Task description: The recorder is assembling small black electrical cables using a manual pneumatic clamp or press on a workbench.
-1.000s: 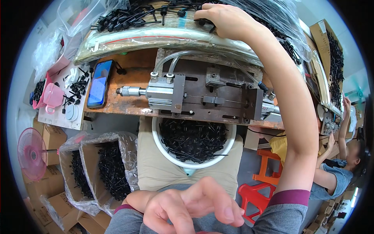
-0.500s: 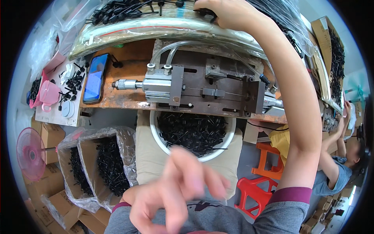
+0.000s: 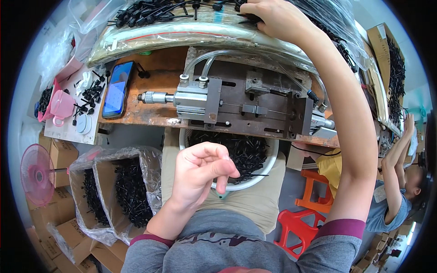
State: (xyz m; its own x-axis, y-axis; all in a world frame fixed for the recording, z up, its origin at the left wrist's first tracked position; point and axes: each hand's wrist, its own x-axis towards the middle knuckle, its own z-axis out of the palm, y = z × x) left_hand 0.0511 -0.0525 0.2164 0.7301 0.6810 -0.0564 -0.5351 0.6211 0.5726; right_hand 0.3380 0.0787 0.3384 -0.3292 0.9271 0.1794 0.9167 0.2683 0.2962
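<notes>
My left hand (image 3: 200, 173) is raised above my lap, in front of a white basket (image 3: 273, 159) heaped with small black stemmed parts (image 3: 243, 157). Its fingers are curled in toward the thumb, and nothing shows between them. At the top of the view my right hand (image 3: 280, 20) reaches over the bench to a plastic-covered ledge. There its fingers close on a black stemmed part (image 3: 249, 19), partly hidden by the hand. More such parts (image 3: 150, 13) lie piled to its left. Below that arm sits a metal clamping fixture (image 3: 250, 109) with air cylinders (image 3: 191, 102) and clear tubes.
A phone (image 3: 117, 88) lies on the bench's left, near a pink cup (image 3: 61, 104) and a small round white container (image 3: 83, 123). Plastic-lined cartons (image 3: 104, 195) of black parts stand lower left, beside a pink fan (image 3: 37, 175). Red (image 3: 296, 230) and orange stools (image 3: 314, 191) and another person (image 3: 393, 200) are at right.
My left hand has moved up and forward from near my body toward the basket, its spread fingers now curled. My right hand stays at the pile, with the view shifted slightly.
</notes>
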